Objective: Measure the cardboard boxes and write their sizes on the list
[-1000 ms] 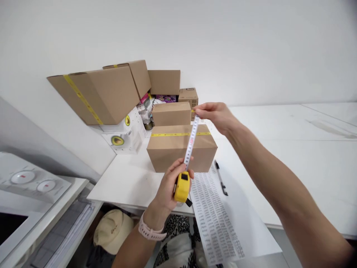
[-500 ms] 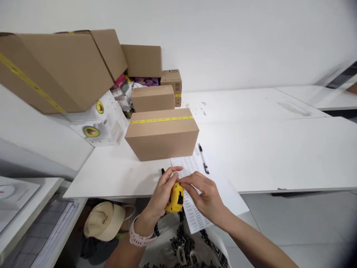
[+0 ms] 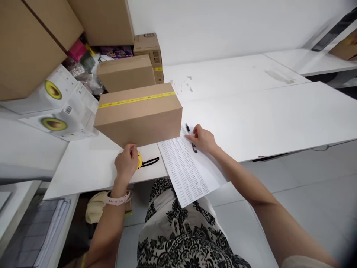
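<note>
My left hand [image 3: 126, 162] rests on the white table [image 3: 251, 115], its fingers wrapped round a yellow tape measure [image 3: 138, 160] whose black strap lies to the right. Just behind it stands a brown cardboard box [image 3: 139, 113] sealed with yellow tape. My right hand [image 3: 203, 139] lies on a printed sheet of paper [image 3: 185, 167] that overhangs the table's front edge, and its fingers close on a black pen [image 3: 191, 137] beside the box.
More cardboard boxes [image 3: 125, 72] and white cartons with avocado pictures [image 3: 55, 108] are piled at the back left. A second white table [image 3: 306, 61] stands at the right. A beige cap [image 3: 96, 208] lies under the table.
The tape has been drawn back into its case. My left hand has set the tape measure down on the table in front of the box. My right hand has moved to the pen on the sheet.
</note>
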Motion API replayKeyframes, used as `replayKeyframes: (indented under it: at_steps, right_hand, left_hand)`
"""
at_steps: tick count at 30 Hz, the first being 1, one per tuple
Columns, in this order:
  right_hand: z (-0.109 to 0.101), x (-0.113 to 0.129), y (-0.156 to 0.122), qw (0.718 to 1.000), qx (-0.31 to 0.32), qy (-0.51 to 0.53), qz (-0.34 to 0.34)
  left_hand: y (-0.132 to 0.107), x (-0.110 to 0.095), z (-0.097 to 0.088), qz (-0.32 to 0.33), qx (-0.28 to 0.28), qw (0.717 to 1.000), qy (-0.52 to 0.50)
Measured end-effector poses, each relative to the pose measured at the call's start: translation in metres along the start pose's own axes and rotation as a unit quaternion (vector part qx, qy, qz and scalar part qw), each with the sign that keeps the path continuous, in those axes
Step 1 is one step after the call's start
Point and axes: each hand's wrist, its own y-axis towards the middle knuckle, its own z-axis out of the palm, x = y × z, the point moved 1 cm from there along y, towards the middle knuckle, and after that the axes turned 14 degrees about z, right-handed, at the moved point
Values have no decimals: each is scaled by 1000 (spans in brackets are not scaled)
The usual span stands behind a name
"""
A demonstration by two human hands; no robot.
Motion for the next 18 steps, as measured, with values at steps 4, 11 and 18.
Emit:
replayKeyframes:
  at_steps: [4,11,18]
  right_hand:
    - [5,7,6,997,7,-49,-57]
    - [-2,-4,10,984,23,-103,-144]
    - [-8,0,7,872,1,-361,-332]
  left_hand:
    - [21,2,5,-26,-24,999,-17]
    - [68,7,12,-66,-37,997,-14]
    - [8,-53,-43,286,-258,922,-31]
